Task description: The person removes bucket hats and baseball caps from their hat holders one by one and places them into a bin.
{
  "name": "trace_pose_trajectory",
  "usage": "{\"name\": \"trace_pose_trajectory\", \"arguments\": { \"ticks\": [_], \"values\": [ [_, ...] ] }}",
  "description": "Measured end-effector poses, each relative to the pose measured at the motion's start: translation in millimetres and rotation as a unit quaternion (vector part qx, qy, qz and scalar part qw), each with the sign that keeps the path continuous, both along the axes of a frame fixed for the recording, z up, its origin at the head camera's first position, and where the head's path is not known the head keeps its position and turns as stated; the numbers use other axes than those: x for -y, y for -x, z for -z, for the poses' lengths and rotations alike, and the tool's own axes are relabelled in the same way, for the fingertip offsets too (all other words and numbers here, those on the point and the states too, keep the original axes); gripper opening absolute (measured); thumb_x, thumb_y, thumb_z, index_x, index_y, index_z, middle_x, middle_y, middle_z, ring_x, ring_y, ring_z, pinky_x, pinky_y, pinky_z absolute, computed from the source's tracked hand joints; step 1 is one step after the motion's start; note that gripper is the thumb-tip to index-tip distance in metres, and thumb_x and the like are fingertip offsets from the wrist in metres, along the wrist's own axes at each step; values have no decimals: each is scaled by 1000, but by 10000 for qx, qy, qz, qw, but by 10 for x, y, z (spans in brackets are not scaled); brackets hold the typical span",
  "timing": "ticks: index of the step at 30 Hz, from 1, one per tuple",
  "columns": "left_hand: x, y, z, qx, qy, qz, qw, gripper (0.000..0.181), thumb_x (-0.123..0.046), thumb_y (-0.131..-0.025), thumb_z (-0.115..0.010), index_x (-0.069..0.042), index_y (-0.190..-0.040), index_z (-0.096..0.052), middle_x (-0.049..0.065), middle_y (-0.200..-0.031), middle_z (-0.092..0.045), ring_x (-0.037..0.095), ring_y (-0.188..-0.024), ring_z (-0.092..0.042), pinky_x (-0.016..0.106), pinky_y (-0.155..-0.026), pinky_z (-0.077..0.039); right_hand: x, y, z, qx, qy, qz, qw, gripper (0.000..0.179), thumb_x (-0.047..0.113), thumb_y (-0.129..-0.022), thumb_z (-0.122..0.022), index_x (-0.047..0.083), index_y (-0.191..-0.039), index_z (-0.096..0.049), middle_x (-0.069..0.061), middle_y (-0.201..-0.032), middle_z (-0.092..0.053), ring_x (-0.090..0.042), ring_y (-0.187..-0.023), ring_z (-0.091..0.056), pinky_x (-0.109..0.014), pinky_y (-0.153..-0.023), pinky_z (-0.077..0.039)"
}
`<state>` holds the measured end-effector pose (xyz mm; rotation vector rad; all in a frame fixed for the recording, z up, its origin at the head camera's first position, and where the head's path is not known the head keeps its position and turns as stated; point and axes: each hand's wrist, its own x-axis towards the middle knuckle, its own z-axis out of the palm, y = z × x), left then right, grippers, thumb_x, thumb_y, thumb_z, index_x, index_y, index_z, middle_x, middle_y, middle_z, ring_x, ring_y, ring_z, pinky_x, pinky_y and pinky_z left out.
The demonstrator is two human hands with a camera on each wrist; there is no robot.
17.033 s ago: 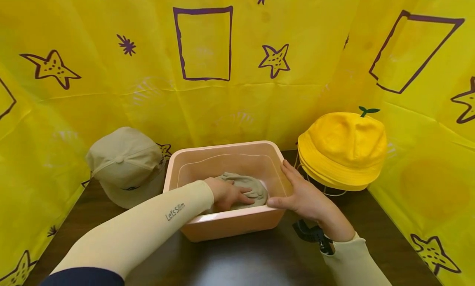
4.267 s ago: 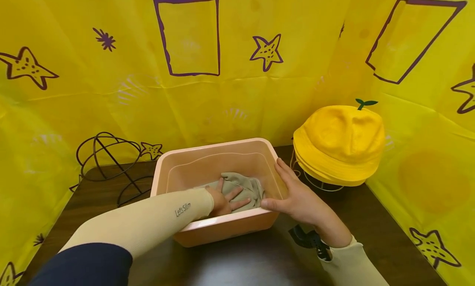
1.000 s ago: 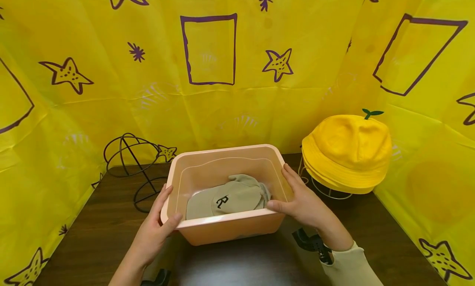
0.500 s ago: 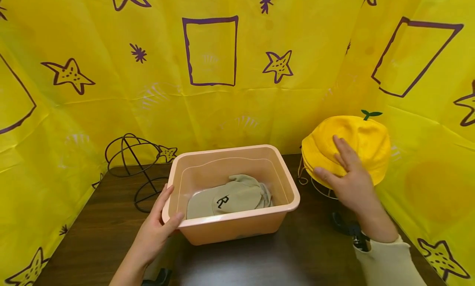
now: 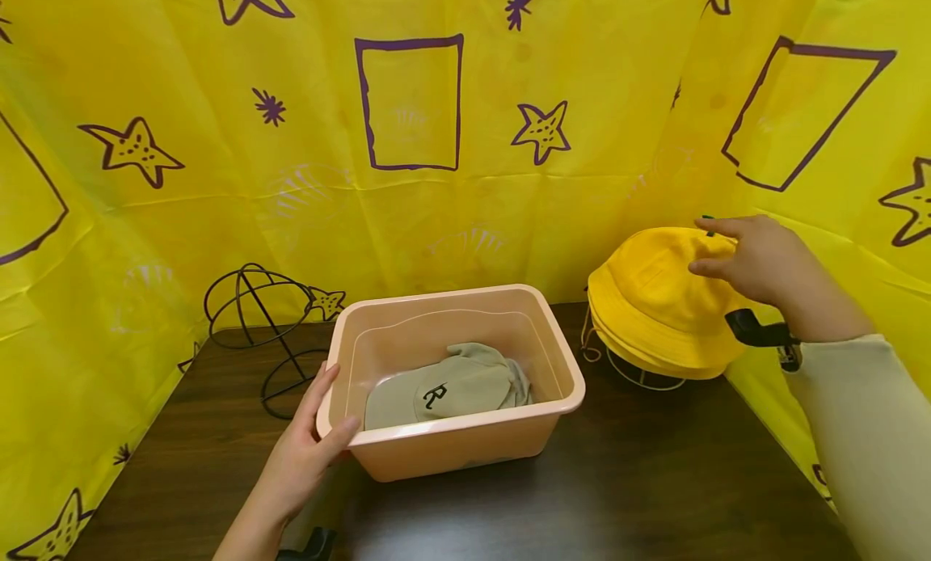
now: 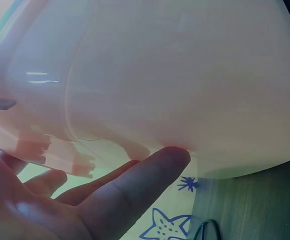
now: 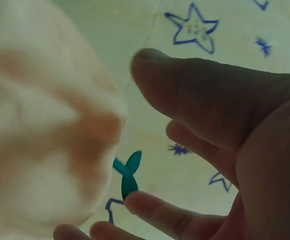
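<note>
Pink plastic bin open on top: free way down to tan baseball cap; its walls bar side entry. Left hand occupies bin's left rim. Free tabletop gap between bin and yellow bucket hat. Right hand at hat's upper right; yellow backdrop close behind. Black wire hat stand obstructs left of bin.

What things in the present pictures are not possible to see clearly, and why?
Head view: green leaf-shaped sprout, mostly hidden behind the right grip.
Head view: lower edge of beige fabric cap, behind near wall of pink plastic bin.
Right wrist view: yellow fabric hat, blurred, cut off by left edge.
</note>
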<state>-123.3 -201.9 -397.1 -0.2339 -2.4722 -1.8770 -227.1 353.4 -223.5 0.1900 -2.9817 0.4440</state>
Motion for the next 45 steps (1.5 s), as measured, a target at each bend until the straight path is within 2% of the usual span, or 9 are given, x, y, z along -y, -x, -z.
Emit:
{"name": "trace_pose_trajectory", "arguments": {
  "ticks": [3, 7, 9, 14, 20, 26, 34, 40, 45],
  "values": [
    [0, 6, 2, -6, -30, 15, 10000, 74, -16, -98, -64, -19, -159, -24, 6, -166, 1, 48, -132, -32, 34, -77, -53, -75, 119, -61, 301, -278, -82, 9991, 71, 43, -96, -65, 2, -150, -43, -39, -133, -49, -41, -75, -55, -49, -64, -41],
    [1, 12, -2, -18, -68, 44, 10000, 74, -16, -98, -65, -19, -159, -24, 7, -166, 1, 49, -134, -29, 34, -78, -53, -137, 241, -109, 537, -536, -143, 9970, 66, 42, -96, -64, -2, -143, -49, -40, -129, -50, -51, -105, -54, -58, -77, -44],
    [2, 15, -6, -32, -57, 45, 10000, 74, -16, -98, -65, -19, -159, -24, 7, -166, 1, 49, -134, -28, 33, -78, -52, -156, 298, -116, 598, -578, -164, 9964, 62, 39, -96, -65, -4, -139, -53, -37, -123, -56, -48, -100, -57, -60, -79, -45],
    [7, 14, -9, -60, 36, 21, 10000, 74, -17, -97, -65, -19, -159, -24, 7, -166, 0, 48, -136, -27, 32, -80, -51, -172, 431, -108, 549, -881, -271, 9942, 45, 30, -96, -66, -6, -123, -65, -29, -109, -66, -34, -80, -64, -54, -74, -49],
    [6, 11, 1, -49, -117, 63, 9999, 74, -16, -98, -65, -18, -159, -24, 7, -166, 1, 48, -134, -29, 33, -78, -53, -177, 514, -117, 453, -1377, -417, 9886, 33, 24, -96, -64, -5, -108, -71, -14, -87, -69, -31, -78, -59, -51, -72, -46],
    [-1, 12, 5, 20, -148, 34, 9999, 74, -17, -98, -65, -20, -159, -24, 5, -166, 1, 49, -134, -28, 34, -76, -53, -225, 507, -202, 582, -1048, -96, 9927, 37, 25, -97, -63, -7, -114, -68, -3, -68, -67, -24, -65, -62, -48, -68, -46],
    [-8, 17, 15, 65, -163, 14, 9998, 74, -18, -98, -65, -20, -159, -24, 4, -166, 1, 48, -133, -30, 36, -76, -54, -403, 448, -427, 697, -572, 358, 9953, 54, 37, -99, -59, -10, -126, -58, -7, -71, -69, -27, -69, -65, -56, -72, -46],
    [-7, 10, 21, 26, -193, 56, 9998, 73, -16, -98, -65, -19, -159, -24, 4, -166, 1, 48, -133, -31, 35, -76, -54, -540, 386, -554, 311, -414, 884, 9947, 58, 39, -100, -58, -12, -127, -57, -8, -73, -72, -34, -72, -66, -55, -69, -45],
    [1, 8, 12, 22, -140, 13, 9999, 73, -17, -98, -65, -20, -159, -24, 4, -166, 1, 48, -133, -32, 35, -75, -55, -598, 366, -627, 47, -264, 1151, 9930, 62, 41, -100, -57, -14, -128, -55, -9, -71, -72, -35, -71, -67, -57, -72, -45]
  ]
}}
